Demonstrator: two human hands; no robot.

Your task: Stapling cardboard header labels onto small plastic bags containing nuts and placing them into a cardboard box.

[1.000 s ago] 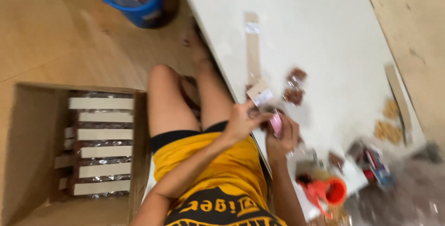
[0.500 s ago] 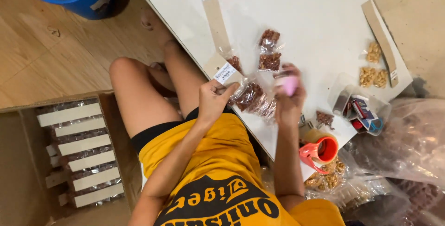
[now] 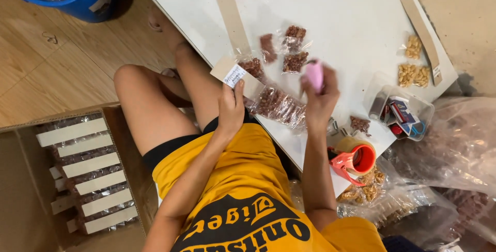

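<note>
Head view: white table [image 3: 330, 9] held small bags of brown nuts [image 3: 294, 62] near its front edge. Cardboard box [image 3: 20, 200] lay on the floor, left, with packed strips [image 3: 82, 164]. Left hand [image 3: 231, 104] pinched a cardboard strip [image 3: 233, 74] carrying nut bags [image 3: 279, 106] at the table edge. Right hand [image 3: 319, 97] clenched a blurred pink object [image 3: 313, 75].

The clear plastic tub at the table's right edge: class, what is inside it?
Inside the clear plastic tub lie small red, blue and dark items, possibly stationery, too jumbled to identify. Whatever sits beneath them is covered.
</note>
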